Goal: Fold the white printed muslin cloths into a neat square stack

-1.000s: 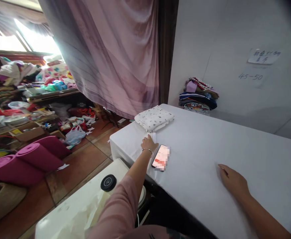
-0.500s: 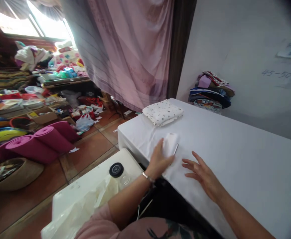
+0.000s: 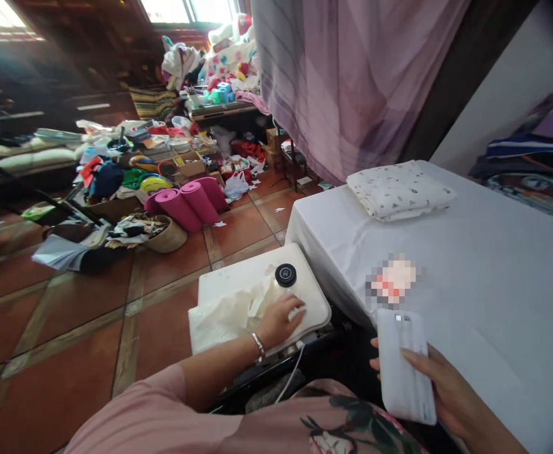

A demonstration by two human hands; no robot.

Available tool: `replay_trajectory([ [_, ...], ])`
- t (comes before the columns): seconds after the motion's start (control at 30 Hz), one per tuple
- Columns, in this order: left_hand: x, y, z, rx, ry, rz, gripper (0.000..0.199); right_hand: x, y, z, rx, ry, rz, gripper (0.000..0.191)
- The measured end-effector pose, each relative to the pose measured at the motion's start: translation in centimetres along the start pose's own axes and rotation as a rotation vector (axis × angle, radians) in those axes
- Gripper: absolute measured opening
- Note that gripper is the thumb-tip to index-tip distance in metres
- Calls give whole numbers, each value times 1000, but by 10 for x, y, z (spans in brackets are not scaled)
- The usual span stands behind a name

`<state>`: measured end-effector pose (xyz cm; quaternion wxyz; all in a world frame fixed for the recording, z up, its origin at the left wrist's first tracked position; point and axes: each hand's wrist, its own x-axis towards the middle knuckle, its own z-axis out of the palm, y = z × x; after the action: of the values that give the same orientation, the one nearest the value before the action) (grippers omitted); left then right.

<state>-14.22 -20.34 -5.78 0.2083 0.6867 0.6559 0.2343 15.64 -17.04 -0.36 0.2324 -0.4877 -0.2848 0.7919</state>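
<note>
- Your right hand (image 3: 449, 381) had taken over the white slab (image 3: 406, 397), which half a second before sat under your other hand; your thumb pressed its face and your fingers wrapped behind to the far edge.
- Your left hand (image 3: 279, 323) had swung away to the low white surface (image 3: 219, 277), its fingers loosely bent beside the black-lidded jar (image 3: 285, 275) (I couldn't tell whether they actually gripped it).
- That split the work: the slab kept your right hand busy, while your left was free for the jar.
- The lit phone (image 3: 395, 280) lay on the white-covered table (image 3: 503, 302), just beyond your right hand and a little to its left, untouched; its screen was blurred out.
- The folded patterned cloth (image 3: 399, 189) lay farther past that hand, and crumpled pale wrapping (image 3: 231, 315) sat just left of your left hand.
</note>
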Motion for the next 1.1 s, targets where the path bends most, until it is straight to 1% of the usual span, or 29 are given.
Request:
replay_trajectory([
  [0.03,2,-15,-5,146,23,-107,20,3,1,3,-54,-34,30,48],
  [0.07,5,-29,-9,289,16,-210,22,7,3,6,-116,-70,50,50],
  [0.1,9,-41,-13,413,-7,-309,27,13,5,8,-186,-111,62,51],
  [0.17,16,-62,-18,573,-108,-481,35,26,9,14,-335,-195,64,51],
  [0.23,21,-77,-24,615,-222,-597,32,40,12,19,-444,-270,63,47],
  [0.3,24,-89,-31,603,-312,-660,26,52,12,22,-474,-326,84,43],
  [0.4,21,-100,-41,589,-359,-693,24,65,7,28,-422,-396,129,46],
  [0.5,16,-102,-43,588,-354,-688,29,76,3,36,-359,-454,147,51],
  [0.57,13,-99,-40,580,-361,-672,36,84,4,42,-324,-470,152,52],
  [0.6,13,-98,-38,573,-373,-668,36,88,5,45,-312,-475,153,52],
  [0.7,12,-96,-36,542,-405,-685,24,98,10,56,-316,-509,164,54],
  [0.8,12,-99,-46,476,-414,-716,20,104,12,65,-366,-553,186,58],
  [0.9,7,-99,-60,330,-477,-762,18,109,11,73,-402,-529,184,62],
  [0.97,1,-95,-66,222,-530,-792,15,116,11,80,-403,-509,200,63],
  [1.03,-5,-89,-67,79,-551,-822,12,125,12,90,-385,-523,237,63],
  [1.1,-11,-80,-66,-85,-540,-833,8,136,16,103,-360,-567,264,62],
])
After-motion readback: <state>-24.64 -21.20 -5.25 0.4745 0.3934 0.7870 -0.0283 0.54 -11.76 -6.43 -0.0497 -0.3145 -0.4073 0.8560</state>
